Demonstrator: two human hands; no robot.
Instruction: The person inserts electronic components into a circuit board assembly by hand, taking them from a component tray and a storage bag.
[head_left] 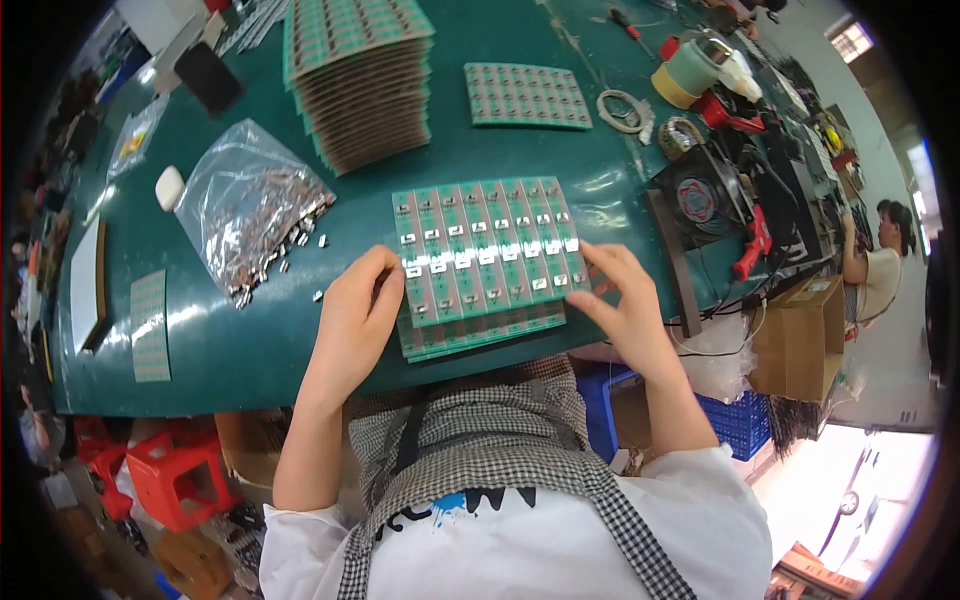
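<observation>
- Strip of green panel point(150, 325): lay flat near the left end of your green bench point(250, 350), well apart from your hands.
- Small white oval object point(170, 187): sat just beside the bag's upper left corner.
- Clear plastic bag point(250, 210): lay open, with small metal parts point(290, 245) spilling from it toward your left hand.
- Your left hand point(358, 310): rested on the left edge of the circuit panel point(480, 255), fingers curled on it; whether they pinched a part I could not tell.
- The circuit panel: lay in front of you at the bench's near edge, atop a few more panels, its upper rows filled with metal parts and its lower rows still bare. You were, I judge, midway through loading it; the next move called for one part seated squarely in a bare cell.
- Tall stack of panels point(365, 85): stood behind, apart.
- Your right hand point(625, 300): fingertips steadied the panel's right edge, loosely, clasping nothing.
- Small fan point(700, 195): stood to the right.
</observation>
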